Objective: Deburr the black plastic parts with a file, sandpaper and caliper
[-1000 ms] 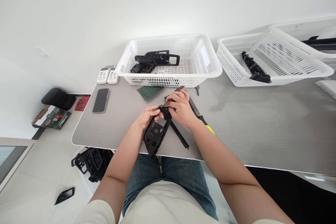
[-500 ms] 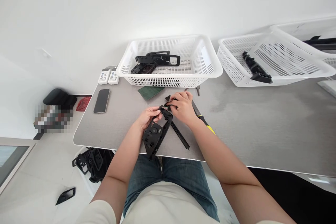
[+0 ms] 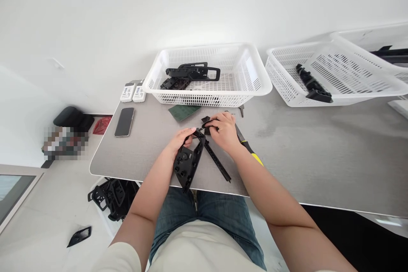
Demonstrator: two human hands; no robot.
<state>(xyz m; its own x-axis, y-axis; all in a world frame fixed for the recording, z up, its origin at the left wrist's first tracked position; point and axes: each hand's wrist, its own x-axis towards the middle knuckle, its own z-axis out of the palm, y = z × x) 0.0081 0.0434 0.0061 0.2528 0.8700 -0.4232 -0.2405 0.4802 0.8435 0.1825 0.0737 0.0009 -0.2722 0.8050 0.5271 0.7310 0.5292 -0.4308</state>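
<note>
left hand [image 3: 181, 141] grips black frame [image 3: 187, 159] (below its fingers)

The right hand [image 3: 223, 129] hides much of the dark piece [image 3: 210, 123] in its fingers, so its full outline cannot be told. It also covers one end of the yellow-handled tool [image 3: 247, 148]. The left hand [image 3: 181, 140] covers part of the black frame's [image 3: 188, 163] edge. Lettering on the two white packs [image 3: 133, 92] is too small to read. In the middle basket [image 3: 207, 98], black parts [image 3: 193, 72] overlap, concealing one another. The far-right basket [image 3: 366, 51] and its dark contents [image 3: 393, 53] run out of view. Coarse blurring obscures things on the floor [image 3: 65, 142] at left.
</note>
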